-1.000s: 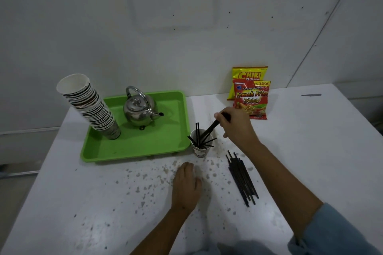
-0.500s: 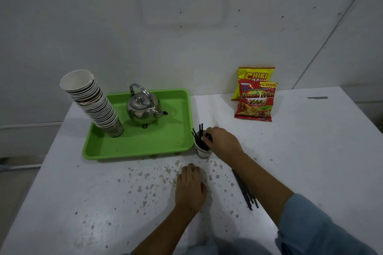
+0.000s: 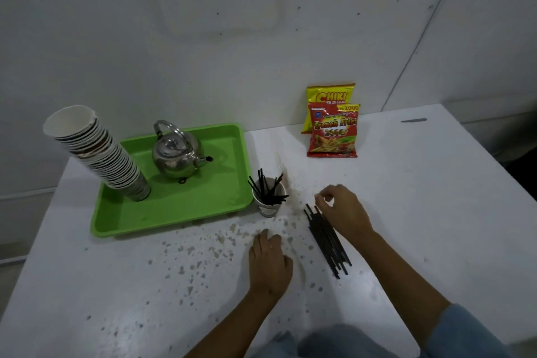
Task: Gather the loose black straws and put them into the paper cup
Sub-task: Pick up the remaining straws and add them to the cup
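Paper cup [image 3: 270,200] hemmed at 9 o'clock by green tray [image 3: 174,212], touching or nrly. Open table [image 3: 421,197] at 3. Left hand [image 3: 268,261] sits at 6; snack bags [image 3: 332,131] at 1, well apart.

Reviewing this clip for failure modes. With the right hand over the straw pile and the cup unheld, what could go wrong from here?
1. The paper cup stands free; the left hand rests flat on the table, not steadying it. Its straws lean outward, so another insertion could tip it.
2. The right hand pinches at the far end of the loose straws; lifting from one end could scatter the pile.
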